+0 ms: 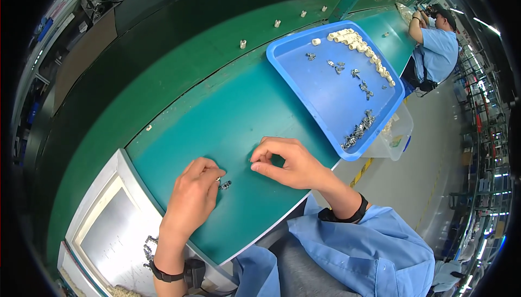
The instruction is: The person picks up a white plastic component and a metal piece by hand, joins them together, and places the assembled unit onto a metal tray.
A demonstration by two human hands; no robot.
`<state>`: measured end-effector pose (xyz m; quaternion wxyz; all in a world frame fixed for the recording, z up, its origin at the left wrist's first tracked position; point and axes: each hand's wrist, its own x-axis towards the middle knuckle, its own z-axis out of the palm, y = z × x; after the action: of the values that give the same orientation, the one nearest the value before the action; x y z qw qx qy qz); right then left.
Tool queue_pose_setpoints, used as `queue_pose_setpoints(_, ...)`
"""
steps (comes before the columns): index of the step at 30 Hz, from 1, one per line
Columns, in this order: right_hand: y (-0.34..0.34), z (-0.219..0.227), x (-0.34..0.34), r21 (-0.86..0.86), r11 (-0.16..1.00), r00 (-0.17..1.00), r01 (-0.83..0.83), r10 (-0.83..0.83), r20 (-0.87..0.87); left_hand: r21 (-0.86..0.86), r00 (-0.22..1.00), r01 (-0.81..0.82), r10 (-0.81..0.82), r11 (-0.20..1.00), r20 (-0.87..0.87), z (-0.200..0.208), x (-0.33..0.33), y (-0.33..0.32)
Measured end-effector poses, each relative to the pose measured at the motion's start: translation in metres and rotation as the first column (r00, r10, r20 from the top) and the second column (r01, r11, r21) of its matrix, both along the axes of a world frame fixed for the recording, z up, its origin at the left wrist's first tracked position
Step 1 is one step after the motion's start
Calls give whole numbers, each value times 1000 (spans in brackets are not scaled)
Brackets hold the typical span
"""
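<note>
My left hand (pixel 192 196) is closed over the green work surface (pixel 217 118), its thumb and fingertips pinched together. At those fingertips shows the edge of a small shiny piece, mostly hidden by the fingers. Right beside them lie a few small metal parts (pixel 225 185) on the green surface. My right hand (pixel 290 162) hovers a little to the right, thumb and forefinger brought together in a pinch. Whatever is between them is too small to name. A blue tray (pixel 317 113) sits beyond my right hand, holding cream-coloured cylindrical pieces (pixel 350 39) and clusters of small metal parts (pixel 358 128).
Several small white-and-metal cylinders (pixel 242 44) stand along the far green strip. A white-framed panel (pixel 116 221) lies at the left, with metal parts (pixel 148 251) near my wrist. A clear plastic bin (pixel 399 134) is below the tray. Another person (pixel 437 50) works at the far right.
</note>
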<state>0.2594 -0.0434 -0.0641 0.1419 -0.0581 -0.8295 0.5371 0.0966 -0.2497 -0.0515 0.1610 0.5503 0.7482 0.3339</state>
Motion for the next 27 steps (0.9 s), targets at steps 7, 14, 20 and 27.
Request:
queue_pose_setpoints(7, -15, 10, -7, -13, 999, 983, -35, 32, -182, 85, 992, -122, 126, 989, -32, 16, 8, 5)
queue_pose_setpoints(14, -32, 42, -16, 54, 998, 912, -19, 39, -408, 303, 981, -142, 174, 943, -83, 32, 22, -3)
queue_pose_setpoints(20, -51, 54, -23, 168, 979, 772, 113, 20, -636, 399, 970, -130, 199, 908, -137, 50, 32, -9)
queue_pose_setpoints(27, -56, 58, -21, 103, 989, 721, 102, -2, -693, 483, 956, -190, 272, 854, -105, 55, 43, -17)
